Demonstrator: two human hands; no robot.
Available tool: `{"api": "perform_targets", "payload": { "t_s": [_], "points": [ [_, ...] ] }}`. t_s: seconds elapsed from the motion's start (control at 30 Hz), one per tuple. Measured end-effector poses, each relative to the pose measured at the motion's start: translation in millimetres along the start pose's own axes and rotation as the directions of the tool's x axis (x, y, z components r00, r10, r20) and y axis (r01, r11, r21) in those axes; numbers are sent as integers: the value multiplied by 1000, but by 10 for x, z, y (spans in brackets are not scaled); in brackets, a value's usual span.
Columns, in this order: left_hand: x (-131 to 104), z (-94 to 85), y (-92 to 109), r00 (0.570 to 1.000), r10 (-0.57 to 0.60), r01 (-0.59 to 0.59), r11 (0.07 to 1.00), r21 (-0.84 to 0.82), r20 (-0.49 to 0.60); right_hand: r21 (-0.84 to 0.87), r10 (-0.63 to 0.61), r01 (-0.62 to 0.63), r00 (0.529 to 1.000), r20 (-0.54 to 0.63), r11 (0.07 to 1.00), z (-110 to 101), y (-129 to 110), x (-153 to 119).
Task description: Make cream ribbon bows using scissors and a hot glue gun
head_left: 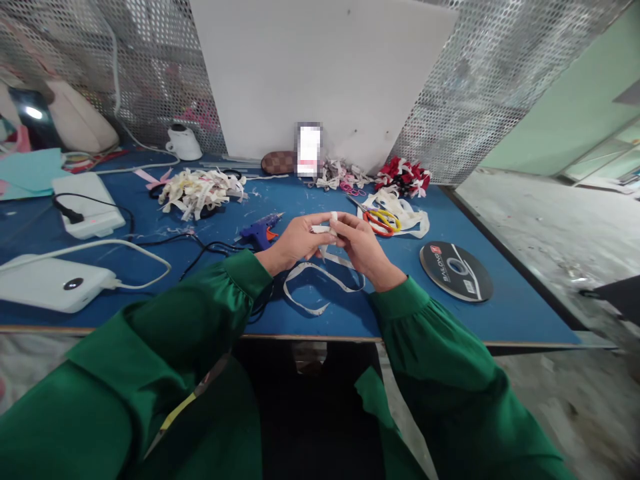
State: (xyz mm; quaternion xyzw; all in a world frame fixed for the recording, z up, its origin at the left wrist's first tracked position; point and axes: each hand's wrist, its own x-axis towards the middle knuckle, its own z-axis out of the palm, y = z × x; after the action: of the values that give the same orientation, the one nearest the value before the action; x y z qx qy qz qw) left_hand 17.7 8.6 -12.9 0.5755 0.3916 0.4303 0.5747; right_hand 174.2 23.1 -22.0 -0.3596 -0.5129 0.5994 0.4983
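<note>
A white ribbon (306, 267) runs between my two hands, and its long tail loops down onto the blue table. My left hand (299, 239) is closed, its fingers pinching a folded part of the ribbon. From the other side my right hand (363, 247) grips the same ribbon, thumb and fingers meeting around it. The hands nearly touch, so the folds between the fingertips are partly hidden. Just left of my left hand lies a blue glue gun (261, 231) with an orange trigger. Scissors (381, 220) with orange and yellow handles rest beyond my right hand.
A black spool (456, 271) lies at the right of the table (395, 313). At the back are a lit phone (309, 150), a pile of white ribbon bows (200, 192) and red-and-white bows (403, 177). A white power bank (55, 283) and cables occupy the left.
</note>
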Motion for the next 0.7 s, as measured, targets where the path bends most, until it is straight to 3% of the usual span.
{"api": "perform_targets", "payload": {
  "t_s": [0.2, 0.3, 0.5, 0.7],
  "points": [
    [29, -64, 15, 999, 27, -22, 993, -118, 40, 150, 107, -132, 981, 159, 980, -65, -59, 13],
    [24, -76, 27, 999, 23, -17, 992, -126, 46, 143, 134, -159, 976, 172, 977, -84, -50, 7],
    [10, -70, 48, 999, 13, -7, 990, -142, 45, 31, 94, -97, 991, 96, 995, -124, 5, 34],
    [24, -93, 36, 997, 10, 2, 987, -162, 70, -230, 10, 7, 997, 73, 973, -101, 12, 49]
  ]
}}
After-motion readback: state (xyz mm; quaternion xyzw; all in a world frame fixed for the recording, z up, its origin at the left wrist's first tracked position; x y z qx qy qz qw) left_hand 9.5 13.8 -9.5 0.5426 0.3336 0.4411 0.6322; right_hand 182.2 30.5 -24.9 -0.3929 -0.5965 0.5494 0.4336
